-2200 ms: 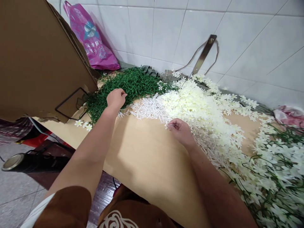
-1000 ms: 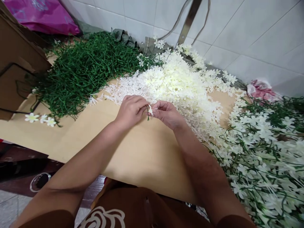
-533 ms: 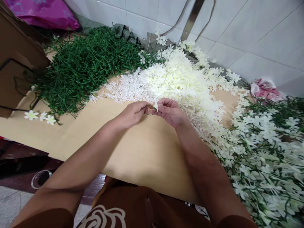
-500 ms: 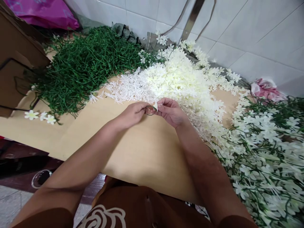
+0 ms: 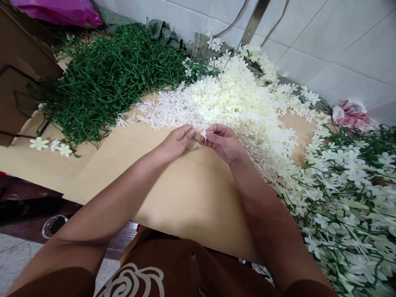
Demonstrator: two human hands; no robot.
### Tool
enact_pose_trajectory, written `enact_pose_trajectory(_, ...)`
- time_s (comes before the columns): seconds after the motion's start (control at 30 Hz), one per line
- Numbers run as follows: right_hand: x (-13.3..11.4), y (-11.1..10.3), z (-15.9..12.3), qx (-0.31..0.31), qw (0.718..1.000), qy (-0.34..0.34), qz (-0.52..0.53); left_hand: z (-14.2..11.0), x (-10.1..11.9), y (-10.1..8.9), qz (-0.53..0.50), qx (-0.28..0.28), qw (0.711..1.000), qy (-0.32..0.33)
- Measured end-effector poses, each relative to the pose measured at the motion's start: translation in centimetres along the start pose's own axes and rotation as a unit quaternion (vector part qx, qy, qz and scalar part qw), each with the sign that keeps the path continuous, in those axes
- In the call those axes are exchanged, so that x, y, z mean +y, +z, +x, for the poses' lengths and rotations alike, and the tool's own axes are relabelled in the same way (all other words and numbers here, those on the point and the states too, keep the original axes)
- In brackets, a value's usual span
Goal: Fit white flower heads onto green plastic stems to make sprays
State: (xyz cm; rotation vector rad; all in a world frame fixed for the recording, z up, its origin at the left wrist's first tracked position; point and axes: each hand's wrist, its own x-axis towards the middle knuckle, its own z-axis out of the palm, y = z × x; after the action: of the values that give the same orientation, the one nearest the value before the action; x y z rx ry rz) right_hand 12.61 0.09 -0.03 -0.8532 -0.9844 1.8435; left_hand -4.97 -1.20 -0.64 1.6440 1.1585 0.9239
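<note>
My left hand (image 5: 177, 142) and my right hand (image 5: 223, 142) meet fingertip to fingertip over the tan board (image 5: 173, 194). The left pinches a thin green stem, mostly hidden by the fingers. The right pinches a small white flower (image 5: 203, 133). Just beyond them lies a heap of loose white flowers (image 5: 238, 103) with white stamen pieces (image 5: 168, 109) along its left edge. A pile of green stems (image 5: 105, 76) lies to the far left.
Finished green stems with white flowers (image 5: 346, 189) are heaped at the right. A short finished sprig (image 5: 51, 145) lies at the left. A cardboard box (image 5: 18, 78), a magenta bag (image 5: 58, 10), a pink cloth (image 5: 351, 113) and the tiled wall (image 5: 324, 37) ring the board.
My left hand came back from the green pile and my right hand from the flower heap. They joined at the middle and now hold stem and flower together; the view tilted downward.
</note>
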Motion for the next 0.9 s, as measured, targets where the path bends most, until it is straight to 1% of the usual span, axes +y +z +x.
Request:
enact_pose_trajectory(0.17,0.2,0.2,-0.1,0.02,0.999,-0.01,-0.032,0.1,0.5,0.2,-0.101,0.006,0.993,-0.06)
enact_pose_trajectory(0.3,0.4,0.6,-0.1,0.028,0.996,-0.034,-0.073,0.0,1.3,0.4,-0.163,0.036,0.981,-0.101)
enact_pose_trajectory(0.43,0.7,0.5,0.1,0.053,0.991,-0.066,-0.099,-0.1,2.0,0.5,-0.205,0.046,0.968,-0.138)
enact_pose_trajectory(0.57,0.9,0.2,0.3,0.064,0.989,-0.076,-0.111,-0.1,2.2,0.5,-0.23,0.046,0.957,-0.173)
enact_pose_trajectory(0.7,1.2,0.2,0.4,0.072,0.985,-0.088,-0.13,-0.1,1.9,0.5,-0.232,0.049,0.957,-0.168)
enact_pose_trajectory(0.9,1.5,0.6,0.4,0.084,0.969,-0.138,-0.188,0.0,1.1,0.8,-0.208,0.034,0.967,-0.144)
